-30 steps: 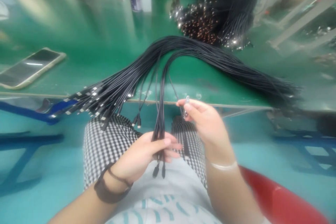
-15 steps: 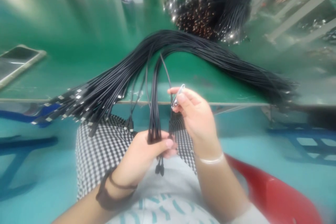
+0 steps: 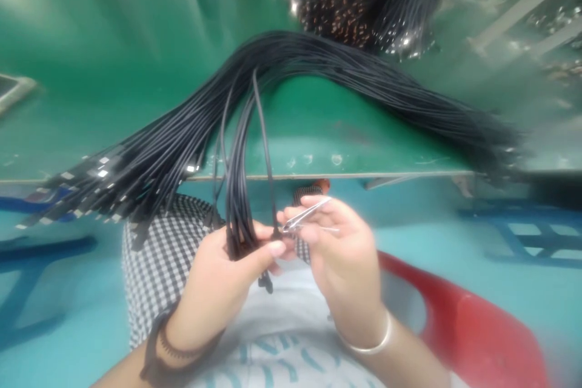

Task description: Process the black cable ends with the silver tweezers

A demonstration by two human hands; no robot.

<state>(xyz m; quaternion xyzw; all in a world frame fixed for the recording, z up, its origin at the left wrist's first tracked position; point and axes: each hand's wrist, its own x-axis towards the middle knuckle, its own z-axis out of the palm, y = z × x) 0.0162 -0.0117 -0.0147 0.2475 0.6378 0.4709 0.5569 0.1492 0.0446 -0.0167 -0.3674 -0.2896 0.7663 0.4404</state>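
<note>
One green table (image 3: 113, 30) supports an arched black cable bundle (image 3: 291, 48), its left-side connectors overhanging the front edge. A smaller cable group (image 3: 237, 194) is gripped in the left hand (image 3: 222, 267). One separate cable (image 3: 265, 139) ends at that hand's fingertips, beside a slender metal tool (image 3: 307, 214) pinched in the right hand (image 3: 343, 248).

Probably a workshop: bundled cables (image 3: 295, 51), workbench (image 3: 131, 48).

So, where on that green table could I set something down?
Bare green tabletop lies between the phone and the black cable bundle; a smaller patch sits between the bundle's arch and the front edge. Crowded: the cable pile beyond the bundle, and the connectors at front left.
</note>
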